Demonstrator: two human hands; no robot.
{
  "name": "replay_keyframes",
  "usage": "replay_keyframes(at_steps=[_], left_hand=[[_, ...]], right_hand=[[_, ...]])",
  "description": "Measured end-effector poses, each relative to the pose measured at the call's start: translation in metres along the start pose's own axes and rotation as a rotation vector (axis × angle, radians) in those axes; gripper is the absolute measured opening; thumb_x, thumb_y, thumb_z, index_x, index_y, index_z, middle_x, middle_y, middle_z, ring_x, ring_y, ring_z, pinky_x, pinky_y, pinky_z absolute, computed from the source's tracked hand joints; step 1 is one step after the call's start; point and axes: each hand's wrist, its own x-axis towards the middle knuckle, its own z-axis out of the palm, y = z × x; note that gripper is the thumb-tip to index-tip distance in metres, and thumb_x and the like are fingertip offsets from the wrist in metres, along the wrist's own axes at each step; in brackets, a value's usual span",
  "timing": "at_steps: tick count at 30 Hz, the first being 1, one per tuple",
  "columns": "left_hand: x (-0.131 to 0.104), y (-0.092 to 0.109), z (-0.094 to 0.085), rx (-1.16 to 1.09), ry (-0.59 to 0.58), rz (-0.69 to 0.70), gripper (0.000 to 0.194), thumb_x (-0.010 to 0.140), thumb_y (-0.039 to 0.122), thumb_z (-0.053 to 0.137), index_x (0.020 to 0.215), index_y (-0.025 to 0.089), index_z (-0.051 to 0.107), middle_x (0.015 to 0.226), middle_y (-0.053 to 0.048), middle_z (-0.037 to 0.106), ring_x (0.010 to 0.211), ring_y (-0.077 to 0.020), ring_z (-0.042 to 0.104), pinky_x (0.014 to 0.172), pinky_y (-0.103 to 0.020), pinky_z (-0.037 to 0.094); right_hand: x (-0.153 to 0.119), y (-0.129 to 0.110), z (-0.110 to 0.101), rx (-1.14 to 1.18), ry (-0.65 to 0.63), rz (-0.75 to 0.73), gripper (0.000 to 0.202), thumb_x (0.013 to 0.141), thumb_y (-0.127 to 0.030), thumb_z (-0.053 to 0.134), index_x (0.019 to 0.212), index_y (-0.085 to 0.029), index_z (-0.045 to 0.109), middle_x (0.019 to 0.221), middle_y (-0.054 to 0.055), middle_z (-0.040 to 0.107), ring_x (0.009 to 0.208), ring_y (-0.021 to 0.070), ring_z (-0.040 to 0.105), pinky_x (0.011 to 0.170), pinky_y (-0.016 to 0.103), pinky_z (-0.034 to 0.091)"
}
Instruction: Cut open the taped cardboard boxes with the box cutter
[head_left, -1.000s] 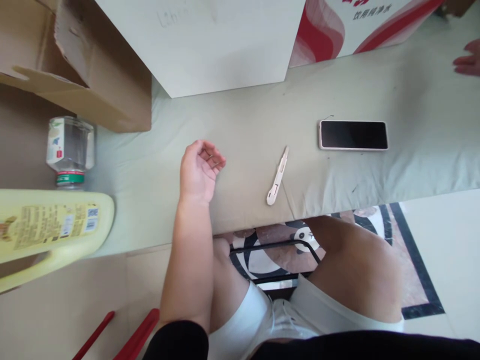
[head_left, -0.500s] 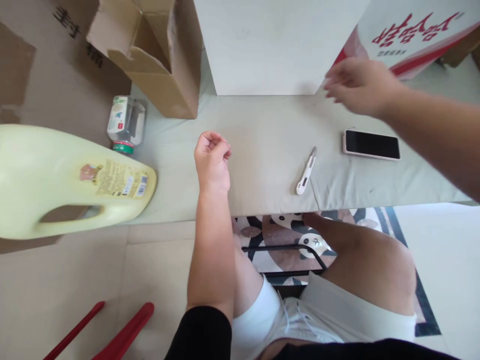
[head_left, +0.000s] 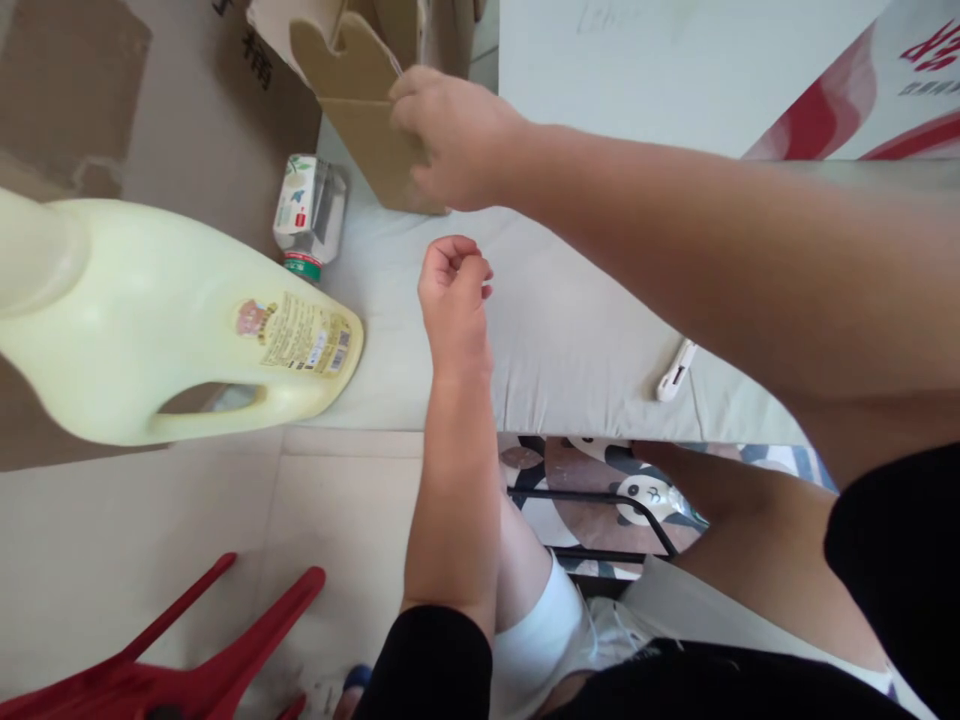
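My right hand (head_left: 461, 135) reaches across to the left, over the front of an open cardboard box (head_left: 375, 135); its fingers are spread and blurred, and nothing shows in them. Whether it touches the box I cannot tell. My left hand (head_left: 455, 290) is held above the cloth-covered table (head_left: 570, 350), fingers curled together against the thumb; what they hold, if anything, is hidden. A white box cutter (head_left: 675, 372) lies on the table, partly covered by my right forearm.
At the left are a large pale yellow jug (head_left: 150, 310) and a clear bottle (head_left: 311, 215) with a green cap. A white box (head_left: 637, 70) stands at the back. Red chair-like legs (head_left: 247, 640) are at the lower left.
My right hand has swung from the right side to the cardboard box at the left, and its forearm now hides the phone. The view has shifted left. My left hand stays curled.
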Motion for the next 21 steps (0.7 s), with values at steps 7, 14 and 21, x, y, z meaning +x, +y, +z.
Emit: replay_keyframes(at_steps=[7, 14, 21], left_hand=[[-0.004, 0.005, 0.006, -0.041, 0.042, -0.012, 0.006, 0.080, 0.015, 0.055, 0.081, 0.020, 0.053, 0.082, 0.001, 0.054, 0.070, -0.0089, 0.052, 0.066, -0.021, 0.041], [0.000, 0.002, 0.008, 0.023, 0.058, 0.138, 0.007, 0.080, 0.018, 0.056, 0.083, 0.022, 0.051, 0.085, 0.000, 0.053, 0.075, -0.0113, 0.052, 0.071, -0.022, 0.042], [0.010, 0.015, -0.015, 0.089, 0.484, 0.566, 0.009, 0.083, 0.011, 0.047, 0.081, 0.020, 0.047, 0.084, 0.000, 0.044, 0.083, -0.0120, 0.048, 0.085, -0.026, 0.041]], right_hand=[[0.005, 0.007, -0.008, 0.036, 0.135, 0.007, 0.046, 0.089, -0.016, 0.036, 0.128, -0.015, 0.060, 0.163, -0.003, 0.025, 0.146, 0.0192, 0.043, 0.112, 0.038, 0.033], [0.011, 0.002, -0.008, 0.073, 0.061, 0.072, 0.042, 0.088, -0.012, 0.044, 0.123, -0.006, 0.064, 0.129, 0.001, 0.067, 0.136, 0.0184, 0.053, 0.108, 0.036, 0.040], [-0.126, 0.041, 0.005, 0.299, 0.314, -0.001, 0.019, 0.095, -0.026, 0.049, 0.094, -0.016, 0.065, 0.095, 0.000, 0.071, 0.079, 0.0086, 0.065, 0.083, 0.027, 0.057]])
